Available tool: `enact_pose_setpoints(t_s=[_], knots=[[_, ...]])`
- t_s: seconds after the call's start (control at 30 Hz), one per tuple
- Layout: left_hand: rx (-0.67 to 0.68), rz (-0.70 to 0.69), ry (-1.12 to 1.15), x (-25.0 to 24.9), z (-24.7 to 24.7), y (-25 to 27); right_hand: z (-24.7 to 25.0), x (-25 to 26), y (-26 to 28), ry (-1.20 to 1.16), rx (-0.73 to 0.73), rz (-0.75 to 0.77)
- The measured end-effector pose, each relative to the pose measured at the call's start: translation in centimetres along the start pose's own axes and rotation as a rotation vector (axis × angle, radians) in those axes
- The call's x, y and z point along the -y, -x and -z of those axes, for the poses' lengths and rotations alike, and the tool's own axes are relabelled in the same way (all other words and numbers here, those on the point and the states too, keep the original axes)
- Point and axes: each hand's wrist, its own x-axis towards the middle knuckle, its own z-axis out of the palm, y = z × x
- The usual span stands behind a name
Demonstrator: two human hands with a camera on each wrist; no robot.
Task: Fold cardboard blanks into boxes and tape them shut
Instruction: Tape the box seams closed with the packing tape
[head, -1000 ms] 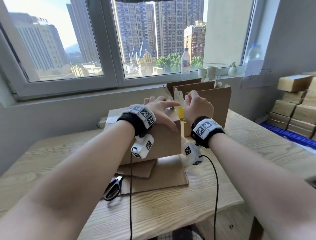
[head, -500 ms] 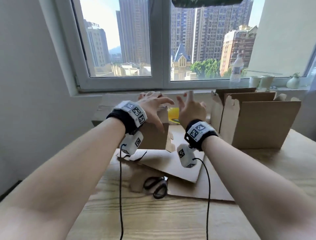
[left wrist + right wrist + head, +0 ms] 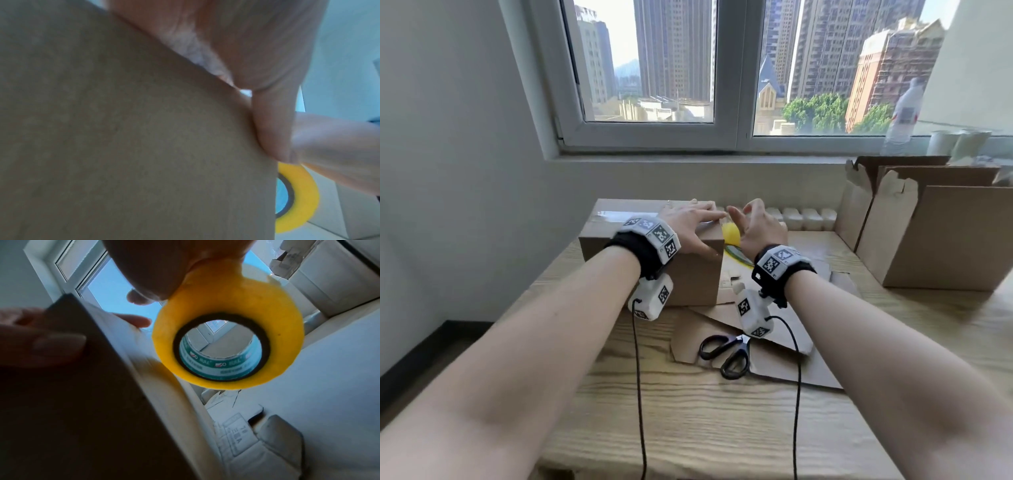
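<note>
A closed brown cardboard box (image 3: pixel 698 281) stands on the wooden table (image 3: pixel 688 428), with a glossy strip of tape across its top. My left hand (image 3: pixel 688 222) lies flat on the top near the right edge, fingers straight, thumb (image 3: pixel 271 121) down the side. Just right of that edge my right hand (image 3: pixel 756 229) holds a yellow tape roll (image 3: pixel 731 234). In the right wrist view the tape roll (image 3: pixel 277 321) hangs under my palm beside the box (image 3: pixel 61 402). The left wrist view shows the box wall (image 3: pixel 123 146) and part of the tape roll (image 3: pixel 300 199).
Black scissors (image 3: pixel 726 353) lie on flat cardboard blanks (image 3: pixel 774 363) in front of the box. Open, unfolded boxes (image 3: pixel 945 240) stand at the right. A white moulded tray (image 3: pixel 808 217) sits against the wall under the window, and a water bottle (image 3: pixel 904 116) stands on the sill.
The head view has swung left and lower. My right hand's fingers have spread out from a tighter grip at the box's right edge. My left hand stays on the box top.
</note>
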Motion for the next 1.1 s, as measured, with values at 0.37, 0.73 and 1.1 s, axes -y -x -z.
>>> enact_pose_setpoints(t_s=[0.37,0.73,1.1], knots=[[0.001,0.059,-0.123,0.7,-1.4,-0.1,0.1,0.2,3.2,0.079,-0.242,0.078],[0.017,0.208,-0.230,-1.3,-1.5,0.9,1.8,2.4,11.3,0.019,0.593,-0.166],[-0.062,0.175,-0.196,-1.5,-2.2,2.0,-0.7,3.2,15.5,0.120,0.519,-0.269]])
